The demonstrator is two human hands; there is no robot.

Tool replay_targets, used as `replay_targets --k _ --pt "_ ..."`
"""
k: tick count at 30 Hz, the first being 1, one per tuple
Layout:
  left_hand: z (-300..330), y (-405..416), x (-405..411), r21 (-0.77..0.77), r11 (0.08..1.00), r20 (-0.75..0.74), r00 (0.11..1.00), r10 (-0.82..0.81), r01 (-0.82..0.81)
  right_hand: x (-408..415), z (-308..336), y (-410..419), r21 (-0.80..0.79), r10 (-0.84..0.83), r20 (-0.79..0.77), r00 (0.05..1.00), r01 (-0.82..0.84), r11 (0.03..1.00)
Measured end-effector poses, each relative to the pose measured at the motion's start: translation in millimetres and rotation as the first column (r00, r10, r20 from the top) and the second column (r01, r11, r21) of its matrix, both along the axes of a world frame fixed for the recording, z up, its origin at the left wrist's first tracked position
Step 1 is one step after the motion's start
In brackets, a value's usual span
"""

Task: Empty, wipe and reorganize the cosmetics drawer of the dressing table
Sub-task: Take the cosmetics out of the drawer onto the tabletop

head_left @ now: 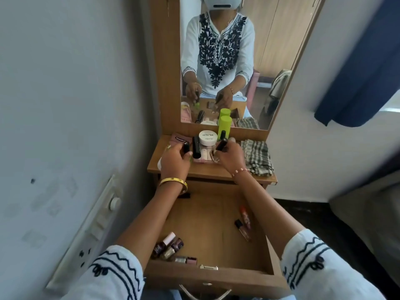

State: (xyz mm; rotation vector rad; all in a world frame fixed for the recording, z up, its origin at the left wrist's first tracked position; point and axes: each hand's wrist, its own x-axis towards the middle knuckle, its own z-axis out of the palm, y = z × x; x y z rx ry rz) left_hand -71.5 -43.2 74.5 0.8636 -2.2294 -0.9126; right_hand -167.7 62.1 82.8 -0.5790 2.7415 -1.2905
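Note:
The wooden drawer [207, 221] is pulled out below me. Several nail polish bottles [171, 247] lie in its near left corner and two lip gloss tubes [244, 221] lie at its right. Both my arms reach over it to the dressing table top [205, 172]. My left hand [175, 159] grips a small black tube [186, 148]. My right hand [230, 155] holds another black tube [221, 145] above a clear organiser tray [204, 155]. A black mascara [196, 149] stands between my hands.
A white round jar [208, 137], a green bottle [224, 124] and a checked cloth [256, 156] sit on the table top. The mirror [225, 61] rises behind. A wall with a switch panel [101, 217] is at the left, a bed edge at the right.

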Motion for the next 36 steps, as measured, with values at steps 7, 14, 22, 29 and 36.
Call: replay_targets --k 7,14,22,29,36 --pt "13.9 -10.2 -19.3 -0.065 0.996 0.102 0.993 -0.054 0.06 -3.5 12.1 -19.5 0.164 0.028 -0.067 0.997 -0.017 0.986" --pt "16.4 -22.2 -33.8 -0.078 0.993 0.164 0.983 -0.08 0.093 -8.3 8.1 -37.0 0.177 0.086 -0.049 0.995 -0.076 0.981" --pt "16.1 -27.4 -42.7 -0.102 0.989 0.186 0.979 -0.087 0.108 -16.3 7.2 -42.4 0.099 0.059 -0.047 0.997 -0.054 0.994" --pt "14.6 -24.8 -43.4 -0.074 0.993 0.149 0.985 -0.083 0.095 -17.2 7.1 -42.3 0.104 0.043 -0.06 0.997 -0.037 0.994" --pt "14.4 -19.2 -29.5 -0.006 0.998 -0.017 0.998 -0.066 0.066 6.8 22.5 -25.5 0.067 -0.008 -0.171 0.985 0.02 0.998"
